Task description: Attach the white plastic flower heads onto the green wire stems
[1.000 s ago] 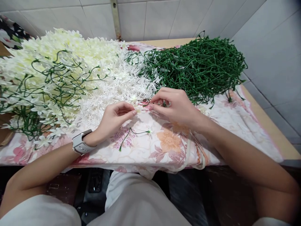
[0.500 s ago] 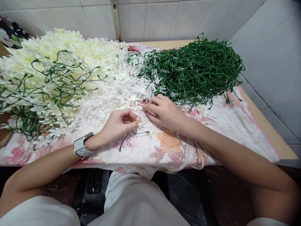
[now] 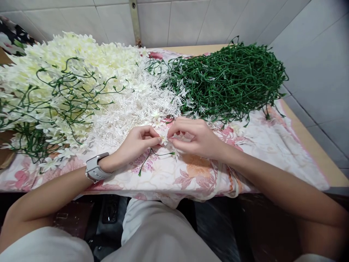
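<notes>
My left hand is closed in a pinch on a green plastic stem, whose thin branches hang below the fingers onto the cloth. At the fingertips sits a small white artificial flower. From the other side, my right hand meets it, thumb and forefinger pinched at the flower's edge. Whether a tiny stamen piece is between those fingers is too small to make out. Just beyond the hands lie loose white petals and a heap of white stamen pieces.
A large pile of cream-white petals fills the back left, with several flowered green stems lying over it. Bare green stems are heaped at the back right. Floral cloth covers the table, which meets a tiled wall.
My right hand has come back from the edge of the white stamen heap toward my left hand, and its fingers now meet the flower. The left hand has hardly moved.
</notes>
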Tool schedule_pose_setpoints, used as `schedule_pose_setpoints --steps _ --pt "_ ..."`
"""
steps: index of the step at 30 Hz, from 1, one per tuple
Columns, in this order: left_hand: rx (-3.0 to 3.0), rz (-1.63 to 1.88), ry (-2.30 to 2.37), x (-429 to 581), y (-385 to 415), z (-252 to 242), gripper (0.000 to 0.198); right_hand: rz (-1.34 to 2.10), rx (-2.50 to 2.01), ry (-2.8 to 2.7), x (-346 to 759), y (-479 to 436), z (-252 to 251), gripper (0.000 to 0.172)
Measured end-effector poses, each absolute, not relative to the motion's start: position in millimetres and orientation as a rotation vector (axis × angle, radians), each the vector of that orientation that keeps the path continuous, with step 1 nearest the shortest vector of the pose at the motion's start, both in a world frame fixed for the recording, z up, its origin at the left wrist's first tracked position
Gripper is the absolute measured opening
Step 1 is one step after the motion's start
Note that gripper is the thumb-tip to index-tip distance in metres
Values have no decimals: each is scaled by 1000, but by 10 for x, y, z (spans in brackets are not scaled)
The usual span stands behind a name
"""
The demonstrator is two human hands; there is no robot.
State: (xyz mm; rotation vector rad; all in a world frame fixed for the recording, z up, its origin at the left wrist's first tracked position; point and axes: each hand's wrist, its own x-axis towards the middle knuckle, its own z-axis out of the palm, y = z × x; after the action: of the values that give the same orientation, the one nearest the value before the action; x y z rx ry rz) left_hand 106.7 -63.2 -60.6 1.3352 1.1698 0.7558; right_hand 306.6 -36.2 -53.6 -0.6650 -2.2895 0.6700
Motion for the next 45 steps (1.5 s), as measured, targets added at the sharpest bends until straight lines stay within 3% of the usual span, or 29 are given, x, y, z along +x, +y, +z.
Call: schedule_pose_setpoints --steps 5,21,30,36,40,45 --pt "1286 738 1148 1058 -641 -617 11 299 -568 -2397 3050 -345 -613 16" --pt "1153 788 1085 1068 -642 -596 13 18 -507 -2348 3051 -350 -651 20" --pt "1417 869 1059 1056 -643 -645 13 -18 -522 -2360 3034 -364 -687 20" --pt "1638 937 1052 1065 -697 -647 12 179 -609 -2243 3013 -387 -694 13" --pt "1390 1057 1027 1078 -713 -628 25 579 -682 -2032 3022 -382 -658 7" --pt "1429 1040 1036 1062 -695 -624 17 1013 -807 -1795 3031 -378 -649 3"
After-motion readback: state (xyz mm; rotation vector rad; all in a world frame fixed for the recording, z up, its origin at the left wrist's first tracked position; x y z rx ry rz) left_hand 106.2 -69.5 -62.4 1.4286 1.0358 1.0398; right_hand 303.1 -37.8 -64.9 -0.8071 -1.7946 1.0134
